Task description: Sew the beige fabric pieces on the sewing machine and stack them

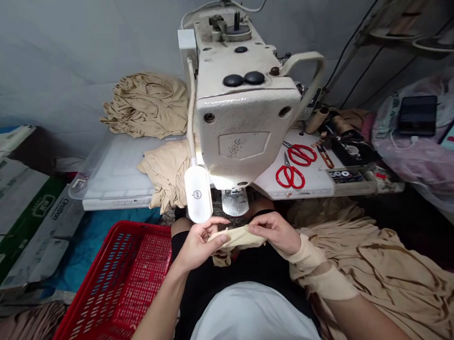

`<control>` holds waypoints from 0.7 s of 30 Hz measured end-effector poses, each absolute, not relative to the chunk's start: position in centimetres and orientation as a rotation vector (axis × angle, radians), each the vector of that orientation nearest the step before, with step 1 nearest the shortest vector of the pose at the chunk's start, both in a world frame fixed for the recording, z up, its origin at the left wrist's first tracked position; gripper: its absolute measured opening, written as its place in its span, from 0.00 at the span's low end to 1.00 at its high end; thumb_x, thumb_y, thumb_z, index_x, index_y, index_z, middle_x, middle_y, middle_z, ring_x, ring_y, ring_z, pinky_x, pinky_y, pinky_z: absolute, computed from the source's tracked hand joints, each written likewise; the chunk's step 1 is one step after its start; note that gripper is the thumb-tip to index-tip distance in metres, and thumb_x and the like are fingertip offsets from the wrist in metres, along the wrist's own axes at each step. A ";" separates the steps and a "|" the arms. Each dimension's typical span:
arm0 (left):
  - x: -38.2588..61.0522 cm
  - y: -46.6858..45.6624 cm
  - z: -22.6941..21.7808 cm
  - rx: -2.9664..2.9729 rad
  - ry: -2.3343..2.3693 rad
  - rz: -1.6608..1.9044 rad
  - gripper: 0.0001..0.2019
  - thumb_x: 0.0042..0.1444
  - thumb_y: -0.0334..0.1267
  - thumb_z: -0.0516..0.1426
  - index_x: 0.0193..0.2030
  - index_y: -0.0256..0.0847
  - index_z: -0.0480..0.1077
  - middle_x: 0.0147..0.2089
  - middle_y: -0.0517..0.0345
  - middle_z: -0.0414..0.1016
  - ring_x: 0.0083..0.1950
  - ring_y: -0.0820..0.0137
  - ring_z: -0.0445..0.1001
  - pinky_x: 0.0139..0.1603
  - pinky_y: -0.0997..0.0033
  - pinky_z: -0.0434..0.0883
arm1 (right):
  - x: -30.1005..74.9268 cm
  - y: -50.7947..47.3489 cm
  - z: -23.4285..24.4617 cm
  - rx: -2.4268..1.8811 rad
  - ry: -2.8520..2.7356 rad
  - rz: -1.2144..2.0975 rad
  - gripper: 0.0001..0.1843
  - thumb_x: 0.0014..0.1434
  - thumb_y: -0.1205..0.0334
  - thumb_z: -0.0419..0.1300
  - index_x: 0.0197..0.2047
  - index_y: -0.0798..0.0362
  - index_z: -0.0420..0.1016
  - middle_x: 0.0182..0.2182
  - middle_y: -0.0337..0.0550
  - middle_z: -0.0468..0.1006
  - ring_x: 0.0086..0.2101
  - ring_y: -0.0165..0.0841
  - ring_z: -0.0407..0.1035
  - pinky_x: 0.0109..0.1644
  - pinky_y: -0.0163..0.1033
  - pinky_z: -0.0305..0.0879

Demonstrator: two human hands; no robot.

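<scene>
A small piece of beige fabric (pixel 237 237) is stretched between my two hands, just in front of the sewing machine (pixel 247 122). My left hand (pixel 204 242) pinches its left end between thumb and fingers. At the other end, my right hand (pixel 276 231) grips the cloth, thumb on top. Bands of beige fabric (pixel 332 283) circle my right wrist and forearm. Right above the held piece sits the machine's metal presser area (pixel 235 203), with a white lamp (pixel 198 195) beside it. Part of the cloth hangs below my fingers.
A red plastic basket (pixel 122 281) stands at my left. Beige fabric is heaped behind on the table (pixel 148 105) and at my right (pixel 389 262). Red-handled scissors (pixel 290 177) and thread snips (pixel 325 156) lie right of the machine. Phones (pixel 417 116) rest on a plastic bag.
</scene>
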State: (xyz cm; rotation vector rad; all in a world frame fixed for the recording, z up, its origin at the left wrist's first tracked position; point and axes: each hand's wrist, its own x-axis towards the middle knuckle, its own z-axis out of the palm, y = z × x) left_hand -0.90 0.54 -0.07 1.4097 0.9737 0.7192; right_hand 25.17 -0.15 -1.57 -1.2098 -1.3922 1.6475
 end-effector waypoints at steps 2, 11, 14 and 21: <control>-1.2 0.8 0.6 1.573 0.947 0.744 0.17 0.64 0.45 0.62 0.54 0.37 0.78 0.31 0.57 0.75 0.28 0.73 0.70 0.30 0.75 0.66 | 24.8 -0.6 -0.2 -1.246 -1.462 1.516 0.20 0.62 0.46 0.65 0.32 0.57 0.83 0.24 0.41 0.74 0.25 0.32 0.64 0.29 0.38 0.57; -1.1 1.8 1.7 2.026 0.993 0.766 0.17 0.72 0.41 0.50 0.47 0.37 0.79 0.37 0.50 0.79 0.37 0.66 0.75 0.41 0.69 0.71 | 23.9 -1.0 5.3 -1.338 -1.734 0.849 0.17 0.66 0.52 0.61 0.31 0.52 0.84 0.22 0.41 0.71 0.24 0.33 0.62 0.30 0.41 0.57; -0.4 2.0 2.2 1.865 1.115 0.804 0.16 0.71 0.43 0.52 0.43 0.37 0.79 0.38 0.52 0.80 0.39 0.65 0.75 0.42 0.70 0.71 | 24.1 0.1 4.8 -1.329 -1.620 0.935 0.16 0.64 0.53 0.64 0.29 0.53 0.83 0.21 0.39 0.69 0.24 0.32 0.61 0.30 0.40 0.56; 1.4 3.4 3.7 1.582 1.343 0.899 0.15 0.62 0.48 0.61 0.31 0.39 0.73 0.29 0.60 0.73 0.31 0.70 0.71 0.35 0.73 0.69 | 25.0 2.2 2.7 -1.319 -1.288 1.180 0.17 0.58 0.50 0.69 0.26 0.56 0.82 0.20 0.38 0.72 0.24 0.31 0.60 0.29 0.38 0.55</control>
